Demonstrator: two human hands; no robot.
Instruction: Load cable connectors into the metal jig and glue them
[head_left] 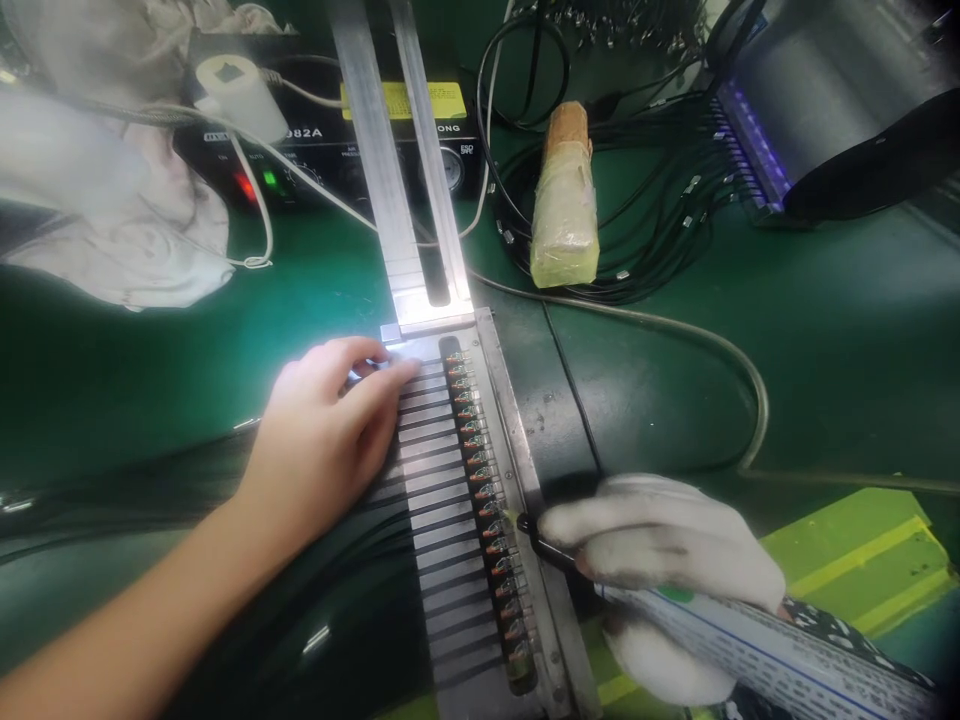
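Note:
A long slotted metal fixture (442,490) lies across the middle of the bench, with thin black cables (337,555) running in from the left through its slots. Their stripped wire ends and small connectors (480,460) line up in a dark groove. My bare left hand (341,400) is closed on the fixture's upper left edge, thumb on top; its other fingertips are partly hidden. My right hand (675,560), in a white glove, grips a white dispensing syringe (720,630) with blue print. Its black nozzle (536,530) points left at the connectors, close over the fixture's right rail.
Behind stands a black dispenser unit (315,165) with red and green lights, a white plug (240,95) and a white cloth (180,240) beside it. A wrapped block (566,210), coiled black cables (645,240) and a purple-lit lamp (757,150) sit farther right. Yellow-green sheeting (862,560) lies right.

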